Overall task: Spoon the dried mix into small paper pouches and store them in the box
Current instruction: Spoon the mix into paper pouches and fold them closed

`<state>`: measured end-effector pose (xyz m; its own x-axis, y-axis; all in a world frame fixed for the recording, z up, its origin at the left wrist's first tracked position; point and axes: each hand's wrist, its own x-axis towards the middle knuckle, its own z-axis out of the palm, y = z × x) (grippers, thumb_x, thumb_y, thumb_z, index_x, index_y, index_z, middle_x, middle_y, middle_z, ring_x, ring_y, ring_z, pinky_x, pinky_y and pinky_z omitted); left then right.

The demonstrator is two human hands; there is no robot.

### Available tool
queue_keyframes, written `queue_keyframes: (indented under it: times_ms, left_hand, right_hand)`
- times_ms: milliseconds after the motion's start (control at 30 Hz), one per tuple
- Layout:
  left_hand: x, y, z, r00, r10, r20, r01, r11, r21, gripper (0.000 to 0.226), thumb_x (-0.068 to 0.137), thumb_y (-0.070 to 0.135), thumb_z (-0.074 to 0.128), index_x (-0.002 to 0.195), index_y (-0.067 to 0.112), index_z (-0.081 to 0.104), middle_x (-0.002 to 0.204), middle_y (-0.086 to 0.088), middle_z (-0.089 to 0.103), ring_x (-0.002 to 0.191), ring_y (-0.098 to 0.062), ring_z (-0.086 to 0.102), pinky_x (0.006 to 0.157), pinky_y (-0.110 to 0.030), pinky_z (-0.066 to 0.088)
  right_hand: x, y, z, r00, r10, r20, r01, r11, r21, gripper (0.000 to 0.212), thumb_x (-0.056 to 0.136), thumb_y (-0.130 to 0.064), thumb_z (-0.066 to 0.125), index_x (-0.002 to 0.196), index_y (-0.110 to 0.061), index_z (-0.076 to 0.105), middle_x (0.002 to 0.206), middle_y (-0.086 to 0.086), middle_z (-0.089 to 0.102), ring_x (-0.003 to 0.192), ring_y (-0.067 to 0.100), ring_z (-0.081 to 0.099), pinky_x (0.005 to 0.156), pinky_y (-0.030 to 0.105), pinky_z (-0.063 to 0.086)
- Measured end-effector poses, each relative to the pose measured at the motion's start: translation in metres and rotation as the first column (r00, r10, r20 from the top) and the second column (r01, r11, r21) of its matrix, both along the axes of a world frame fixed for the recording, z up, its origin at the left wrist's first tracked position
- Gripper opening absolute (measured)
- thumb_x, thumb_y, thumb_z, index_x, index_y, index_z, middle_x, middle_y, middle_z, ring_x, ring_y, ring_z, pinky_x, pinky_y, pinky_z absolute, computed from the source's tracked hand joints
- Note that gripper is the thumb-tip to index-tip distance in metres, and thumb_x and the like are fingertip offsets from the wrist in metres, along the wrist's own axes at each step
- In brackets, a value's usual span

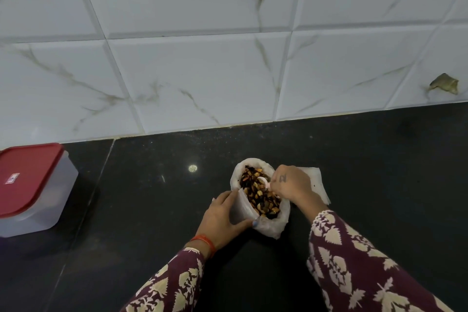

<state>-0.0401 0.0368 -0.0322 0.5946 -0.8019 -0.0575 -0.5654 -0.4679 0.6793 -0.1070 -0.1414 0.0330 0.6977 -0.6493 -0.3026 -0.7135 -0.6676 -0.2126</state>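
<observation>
The box [30, 187] sits lidded, well left. On the counter [152, 210], the bag [269, 225] of mix [262, 196] lies open. The left hand [222, 220] pinches a pouch [243, 206] at the bag's rim (keep its mouth wide); the right hand [291, 182] grips the spoon [263, 181], so lift level.

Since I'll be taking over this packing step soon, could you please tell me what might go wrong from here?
1. The small paper pouch, held by the left hand, stands at the edge of the soft bag of dried mix; pieces could spill onto the dark counter.
2. The box sits far left with its red lid on, so storing a pouch needs a free hand.
3. The right hand hides most of the white spoon.
</observation>
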Motion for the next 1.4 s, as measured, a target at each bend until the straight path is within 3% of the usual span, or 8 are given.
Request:
queue_keyframes:
  times_ms: [100, 233, 467, 600, 967, 1100, 1233, 1400]
  left_hand:
    - [-0.001, -0.001, 0.001, 1.000, -0.001, 0.013, 0.001, 1.000, -0.008, 0.088, 0.076, 0.056, 0.067, 0.147, 0.026, 0.025, 0.146, 0.008, 0.032, 0.131, -0.011, 0.035, 0.110, -0.030, 0.034]
    - [-0.001, -0.002, 0.001, 1.000, -0.005, 0.017, 0.005, 1.000, -0.003, 0.088, 0.076, 0.058, 0.066, 0.147, 0.026, 0.025, 0.146, 0.008, 0.032, 0.130, -0.011, 0.035, 0.109, -0.030, 0.035]
    - [0.001, -0.001, 0.002, 0.999, -0.005, -0.041, 0.004, 1.000, -0.015, 0.089, 0.075, 0.057, 0.067, 0.147, 0.027, 0.025, 0.146, 0.010, 0.030, 0.129, -0.007, 0.034, 0.108, -0.025, 0.034]
    - [0.003, 0.003, 0.005, 0.993, 0.026, -0.113, -0.036, 0.996, -0.083, 0.090, 0.072, 0.058, 0.068, 0.145, 0.023, 0.030, 0.143, 0.011, 0.032, 0.127, -0.002, 0.032, 0.103, -0.018, 0.031]
    - [0.006, -0.010, 0.019, 0.990, 0.087, -0.108, -0.108, 0.973, -0.205, 0.094, 0.062, 0.064, 0.065, 0.141, 0.022, 0.039, 0.140, 0.015, 0.030, 0.123, 0.003, 0.030, 0.098, -0.013, 0.028]
    - [0.008, -0.015, 0.022, 0.989, 0.089, -0.122, -0.114, 0.968, -0.222, 0.089, 0.064, 0.062, 0.067, 0.139, 0.021, 0.042, 0.134, 0.015, 0.035, 0.122, 0.001, 0.035, 0.096, -0.013, 0.030]
    - [0.007, -0.016, 0.021, 0.986, 0.099, -0.136, -0.131, 0.960, -0.247, 0.085, 0.061, 0.065, 0.065, 0.134, 0.022, 0.050, 0.129, 0.011, 0.043, 0.117, -0.002, 0.043, 0.087, -0.003, 0.032]
    - [0.006, -0.014, 0.021, 0.987, 0.086, -0.138, -0.118, 0.961, -0.251, 0.079, 0.061, 0.065, 0.064, 0.129, 0.027, 0.052, 0.123, 0.013, 0.045, 0.113, -0.001, 0.045, 0.083, -0.003, 0.032]
  right_hand:
    - [0.003, 0.008, -0.006, 1.000, -0.011, 0.017, 0.011, 1.000, -0.022, 0.022, 0.093, -0.026, 0.051, 0.078, -0.016, 0.062, 0.067, -0.003, 0.054, 0.068, 0.014, 0.054, 0.059, 0.024, 0.041]
    - [0.004, -0.014, -0.003, 0.994, -0.112, -0.015, 0.111, 0.941, 0.319, 0.021, 0.087, -0.030, 0.063, 0.079, -0.015, 0.075, 0.078, -0.003, 0.070, 0.079, 0.013, 0.065, 0.067, 0.025, 0.045]
    - [-0.008, -0.013, -0.009, 0.931, -0.350, 0.105, 0.231, 0.786, 0.573, 0.021, 0.091, -0.024, 0.061, 0.094, -0.007, 0.074, 0.077, -0.002, 0.063, 0.080, 0.011, 0.056, 0.067, 0.024, 0.042]
    - [-0.016, -0.015, -0.011, 0.904, -0.398, 0.155, 0.216, 0.740, 0.637, 0.024, 0.091, -0.022, 0.061, 0.072, -0.012, 0.072, 0.081, -0.002, 0.068, 0.085, 0.013, 0.058, 0.069, 0.024, 0.042]
    - [-0.044, 0.001, 0.019, 0.822, -0.427, 0.377, 0.068, 0.731, 0.680, 0.019, 0.092, -0.026, 0.060, 0.086, -0.017, 0.075, 0.071, -0.009, 0.061, 0.074, 0.004, 0.053, 0.061, 0.019, 0.037]
    - [-0.045, 0.020, 0.028, 0.824, -0.290, 0.487, -0.024, 0.841, 0.540, 0.015, 0.089, -0.030, 0.062, 0.083, -0.024, 0.074, 0.074, -0.012, 0.065, 0.079, 0.005, 0.059, 0.065, 0.015, 0.040]
    - [-0.041, 0.039, 0.023, 0.876, 0.019, 0.482, -0.051, 0.997, 0.054, 0.022, 0.092, -0.032, 0.054, 0.089, -0.022, 0.073, 0.081, -0.005, 0.068, 0.077, 0.009, 0.061, 0.065, 0.021, 0.044]
    - [-0.041, 0.051, 0.022, 0.864, 0.303, 0.401, -0.187, 0.935, -0.302, 0.029, 0.099, -0.030, 0.038, 0.101, -0.021, 0.066, 0.098, -0.003, 0.060, 0.092, 0.011, 0.051, 0.071, 0.022, 0.038]
